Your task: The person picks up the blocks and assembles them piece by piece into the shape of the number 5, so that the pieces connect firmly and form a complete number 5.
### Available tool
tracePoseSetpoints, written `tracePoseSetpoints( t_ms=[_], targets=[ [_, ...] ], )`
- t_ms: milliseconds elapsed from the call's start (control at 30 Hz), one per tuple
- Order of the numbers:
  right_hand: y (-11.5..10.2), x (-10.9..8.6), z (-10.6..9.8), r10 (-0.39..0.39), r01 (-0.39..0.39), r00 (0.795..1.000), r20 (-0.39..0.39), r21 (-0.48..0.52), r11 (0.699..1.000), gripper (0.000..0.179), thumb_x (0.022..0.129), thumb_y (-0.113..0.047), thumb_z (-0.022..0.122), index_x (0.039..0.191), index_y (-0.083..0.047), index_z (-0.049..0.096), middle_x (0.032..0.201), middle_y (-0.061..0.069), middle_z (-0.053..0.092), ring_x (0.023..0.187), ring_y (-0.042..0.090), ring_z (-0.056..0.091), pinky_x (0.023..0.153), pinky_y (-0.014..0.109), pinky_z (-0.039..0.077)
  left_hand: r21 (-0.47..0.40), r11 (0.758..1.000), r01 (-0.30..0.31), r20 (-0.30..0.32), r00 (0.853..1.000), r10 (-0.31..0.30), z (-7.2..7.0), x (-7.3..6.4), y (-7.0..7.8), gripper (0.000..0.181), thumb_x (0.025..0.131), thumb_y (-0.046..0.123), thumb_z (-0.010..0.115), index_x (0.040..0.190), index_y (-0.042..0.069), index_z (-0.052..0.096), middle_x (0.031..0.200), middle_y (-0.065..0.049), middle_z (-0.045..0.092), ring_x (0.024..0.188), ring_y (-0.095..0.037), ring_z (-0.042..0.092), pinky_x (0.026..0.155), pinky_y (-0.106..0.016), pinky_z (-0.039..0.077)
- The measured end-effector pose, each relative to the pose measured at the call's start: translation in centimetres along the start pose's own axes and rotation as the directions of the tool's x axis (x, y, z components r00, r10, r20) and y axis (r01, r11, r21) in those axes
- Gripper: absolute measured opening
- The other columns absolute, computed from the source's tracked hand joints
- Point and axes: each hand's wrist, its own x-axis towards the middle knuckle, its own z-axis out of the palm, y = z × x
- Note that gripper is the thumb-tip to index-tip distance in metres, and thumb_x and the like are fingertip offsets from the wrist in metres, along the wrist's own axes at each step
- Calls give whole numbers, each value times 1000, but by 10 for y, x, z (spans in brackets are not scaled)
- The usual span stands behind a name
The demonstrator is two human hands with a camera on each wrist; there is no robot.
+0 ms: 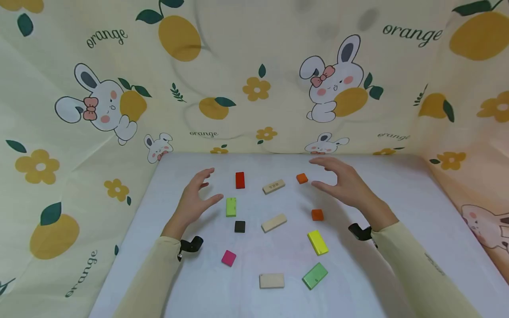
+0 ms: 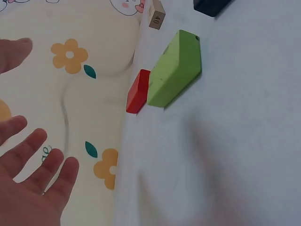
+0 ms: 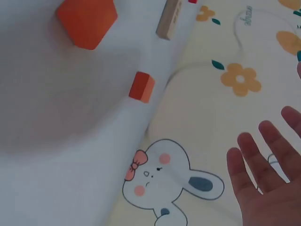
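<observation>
My left hand (image 1: pixel 192 201) hovers over the left of the table, fingers spread, holding nothing. Closest to it are a light green block (image 1: pixel 231 207) and a red block (image 1: pixel 240 180), both also in the left wrist view. On the right my right hand (image 1: pixel 344 183) is raised with thumb and fingers apart and nothing between them. An orange block (image 1: pixel 302 178) lies just left of its fingertips, and a second orange block (image 1: pixel 317 215) is nearer the front. Between the hands lie two wooden blocks, one with markings (image 1: pixel 273 187) and one plain (image 1: pixel 274 223).
Nearer the front are a black block (image 1: pixel 240 226), a magenta block (image 1: pixel 228 258), a yellow block (image 1: pixel 317 242), a green block (image 1: pixel 315 276) and another wooden block (image 1: pixel 271 281). A printed cloth (image 1: pixel 238 44) with rabbits and oranges walls the white table (image 1: pixel 191 282) at back and sides.
</observation>
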Motion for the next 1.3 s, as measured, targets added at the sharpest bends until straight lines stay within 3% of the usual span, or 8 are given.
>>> tracePoseSetpoints(
  t_ms=[133, 433, 633, 867, 1300],
  targets=[
    [-1, 9, 4, -2, 1, 999, 39, 33, 999, 61, 95, -18, 87, 150, -18, 64, 156, 7, 57, 127, 35, 63, 105, 59, 53, -2, 1000, 21, 29, 999, -20, 4, 10, 0, 83, 95, 19, 87, 165, 17, 43, 167, -9, 42, 148, -44, 45, 115, -60, 45],
    [1, 21, 15, -5, -3, 994, 106, 74, 997, 57, 97, -23, 86, 149, -18, 64, 151, 4, 60, 126, 31, 62, 107, 54, 53, -61, 997, 36, 64, 997, -32, 10, 27, -4, 84, 95, 16, 87, 166, 16, 42, 168, -9, 42, 149, -43, 43, 117, -59, 43],
    [4, 26, 21, 11, -19, 993, 121, 62, 998, 53, 97, -23, 86, 146, -16, 66, 147, 5, 61, 127, 29, 61, 107, 54, 54, -52, 997, 59, 80, 995, -54, 16, 33, -2, 83, 95, 15, 87, 166, 18, 43, 166, -7, 44, 147, -43, 46, 116, -58, 45],
    [4, 42, 29, -27, 14, 989, 148, 87, 996, 49, 96, -19, 86, 142, -15, 69, 142, 5, 64, 125, 29, 63, 106, 52, 54, -53, 995, 86, 93, 992, -81, 19, 39, 0, 84, 94, 16, 87, 166, 18, 43, 166, -8, 44, 145, -42, 49, 115, -58, 46],
    [11, 50, 48, -19, -12, 974, 224, 137, 990, 47, 98, -14, 83, 143, -10, 68, 142, 9, 67, 122, 33, 63, 106, 53, 54, -45, 986, 157, 116, 982, -151, 28, 49, -11, 83, 95, 20, 87, 166, 16, 43, 165, -8, 46, 142, -39, 51, 114, -55, 48]
  ],
)
